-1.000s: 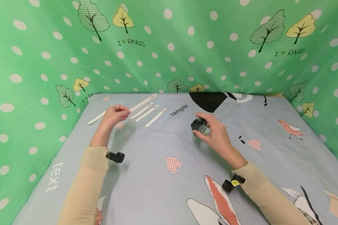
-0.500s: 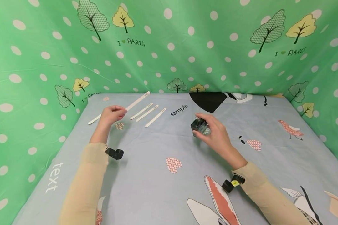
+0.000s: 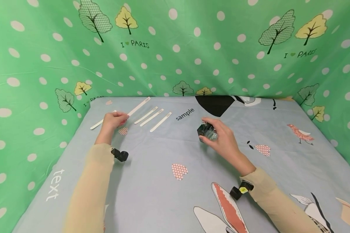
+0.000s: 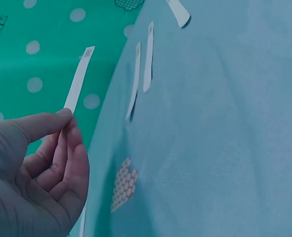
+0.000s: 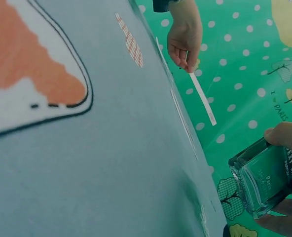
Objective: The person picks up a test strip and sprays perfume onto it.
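Note:
My left hand (image 3: 114, 121) pinches a white paper perfume test strip (image 4: 80, 79) between thumb and fingertips, its printed end pointing up and away. In the right wrist view that strip hangs clear above the cloth. My right hand (image 3: 221, 134) grips a dark glass perfume bottle (image 5: 264, 173) by its sides, with a finger at the sprayer on top. The bottle is held tilted over the table, and lettering shows on its glass. Between the hands, three more test strips (image 3: 161, 122) lie side by side on the cloth.
Another white strip (image 3: 97, 124) lies left of my left hand, partly hidden by it. The blue-grey printed tablecloth (image 3: 151, 194) covers the table. A green dotted curtain (image 3: 163, 38) stands behind and at both sides.
My left hand has drawn the test strip left and slightly toward the table, a little at a time. The right hand with the perfume bottle has stayed in place.

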{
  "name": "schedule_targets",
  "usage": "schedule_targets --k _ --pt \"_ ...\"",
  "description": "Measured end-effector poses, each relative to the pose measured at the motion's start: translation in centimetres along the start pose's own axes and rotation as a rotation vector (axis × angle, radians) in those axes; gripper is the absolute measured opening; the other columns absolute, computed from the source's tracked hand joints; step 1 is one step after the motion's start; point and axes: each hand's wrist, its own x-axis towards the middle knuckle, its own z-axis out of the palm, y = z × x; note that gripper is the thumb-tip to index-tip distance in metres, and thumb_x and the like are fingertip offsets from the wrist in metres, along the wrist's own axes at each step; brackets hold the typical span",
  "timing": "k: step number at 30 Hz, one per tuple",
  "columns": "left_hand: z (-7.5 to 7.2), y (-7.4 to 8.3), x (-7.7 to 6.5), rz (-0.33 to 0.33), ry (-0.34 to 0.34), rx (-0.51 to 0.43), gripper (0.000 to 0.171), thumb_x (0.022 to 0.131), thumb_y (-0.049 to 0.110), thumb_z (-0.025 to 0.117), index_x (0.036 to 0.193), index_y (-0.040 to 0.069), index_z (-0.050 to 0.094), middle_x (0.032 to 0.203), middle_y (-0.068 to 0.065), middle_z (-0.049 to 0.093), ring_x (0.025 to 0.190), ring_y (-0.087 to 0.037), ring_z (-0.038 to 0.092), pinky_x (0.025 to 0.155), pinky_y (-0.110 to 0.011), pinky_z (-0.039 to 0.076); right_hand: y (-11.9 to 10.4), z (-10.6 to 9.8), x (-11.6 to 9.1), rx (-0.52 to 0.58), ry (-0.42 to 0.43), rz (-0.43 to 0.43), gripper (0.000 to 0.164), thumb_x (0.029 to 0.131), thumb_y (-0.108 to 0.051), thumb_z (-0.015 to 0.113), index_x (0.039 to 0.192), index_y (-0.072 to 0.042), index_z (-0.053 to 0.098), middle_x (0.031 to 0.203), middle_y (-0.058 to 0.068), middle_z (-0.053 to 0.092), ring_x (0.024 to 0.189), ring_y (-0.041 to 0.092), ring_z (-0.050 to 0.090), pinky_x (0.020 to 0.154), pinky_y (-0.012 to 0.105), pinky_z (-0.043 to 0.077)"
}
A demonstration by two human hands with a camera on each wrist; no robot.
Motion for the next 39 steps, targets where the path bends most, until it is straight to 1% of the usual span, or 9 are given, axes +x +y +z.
schedule_targets --k 2,5,11,17,24,30,34,37,39 --pt "0.1 -0.4 0.4 -0.01 -0.002 -0.022 0.041 0.093 0.021 0.07 0.126 -0.002 0.062 0.074 0.016 0.061 0.068 0.005 0.062 0.078 -0.014 0.058 0.0 0.0 0.0 0.0 0.004 -0.004 0.063 0.078 -0.019 0.086 0.134 -0.017 0.057 0.127 0.009 0.066 0.106 0.026 0.067 0.078 0.041 0.061" --pt "0.3 -1.0 1.0 -0.034 -0.006 -0.06 0.043 0.093 0.018 0.071 0.128 -0.004 0.061 0.066 0.017 0.061 0.067 0.005 0.063 0.078 -0.015 0.059 0.0 0.0 -0.1 0.003 0.009 -0.015 0.063 0.078 -0.019 0.087 0.134 -0.017 0.058 0.126 0.009 0.066 0.105 0.026 0.067 0.077 0.04 0.061" --pt "0.4 -2.0 1.6 -0.082 0.0 -0.108 0.042 0.092 0.013 0.071 0.129 -0.004 0.061 0.065 0.014 0.064 0.067 0.003 0.065 0.077 -0.015 0.059 -0.1 0.2 -0.1 -0.004 0.006 -0.035 0.063 0.078 -0.02 0.086 0.134 -0.016 0.058 0.127 0.008 0.066 0.106 0.024 0.066 0.077 0.038 0.06" --pt "0.1 -2.5 2.1 -0.087 0.022 -0.117 0.043 0.091 0.013 0.072 0.129 -0.004 0.062 0.064 0.014 0.064 0.066 0.003 0.066 0.074 -0.014 0.059 -0.1 0.1 0.0 -0.006 0.006 -0.039 0.062 0.079 -0.02 0.086 0.134 -0.016 0.058 0.127 0.008 0.066 0.105 0.025 0.067 0.077 0.039 0.06" --pt "-1.2 -2.4 1.7 -0.092 0.045 -0.078 0.044 0.094 0.018 0.069 0.133 0.0 0.061 0.07 0.016 0.064 0.074 0.004 0.067 0.087 -0.018 0.058 0.0 -0.1 0.0 -0.011 -0.001 -0.039 0.063 0.079 -0.021 0.086 0.135 -0.016 0.057 0.128 0.008 0.065 0.104 0.024 0.066 0.076 0.039 0.06" --pt "-2.6 -2.6 2.0 -0.106 0.075 -0.116 0.045 0.093 0.02 0.071 0.133 0.003 0.06 0.07 0.018 0.061 0.074 0.004 0.065 0.088 -0.017 0.058 0.0 -0.2 -0.1 -0.012 0.003 -0.047 0.063 0.078 -0.02 0.086 0.135 -0.016 0.057 0.127 0.008 0.066 0.101 0.024 0.066 0.074 0.039 0.059" --pt "-3.6 -2.6 2.2 -0.094 0.097 -0.127 0.034 0.091 0.023 0.073 0.121 0.008 0.066 0.065 0.02 0.063 0.073 0.004 0.066 0.086 -0.018 0.058 0.0 -0.2 -0.2 -0.009 0.004 -0.051 0.064 0.078 -0.019 0.086 0.134 -0.016 0.057 0.127 0.009 0.066 0.099 0.024 0.066 0.073 0.039 0.059" --pt "-4.4 -2.6 2.1 -0.096 0.114 -0.093 0.025 0.092 0.029 0.072 0.111 0.015 0.068 0.067 0.022 0.062 0.076 0.004 0.064 0.087 -0.017 0.058 0.1 -0.2 -0.3 -0.007 -0.001 -0.044 0.063 0.078 -0.019 0.086 0.134 -0.016 0.057 0.127 0.009 0.066 0.1 0.025 0.066 0.074 0.039 0.059" --pt "-4.9 -2.6 1.9 -0.097 0.131 -0.069 0.023 0.092 0.032 0.071 0.11 0.018 0.067 0.068 0.023 0.061 0.08 0.003 0.065 0.088 -0.018 0.057 0.1 -0.3 -0.3 -0.006 -0.003 -0.037 0.063 0.078 -0.02 0.086 0.134 -0.017 0.057 0.127 0.009 0.066 0.103 0.026 0.066 0.076 0.04 0.059"
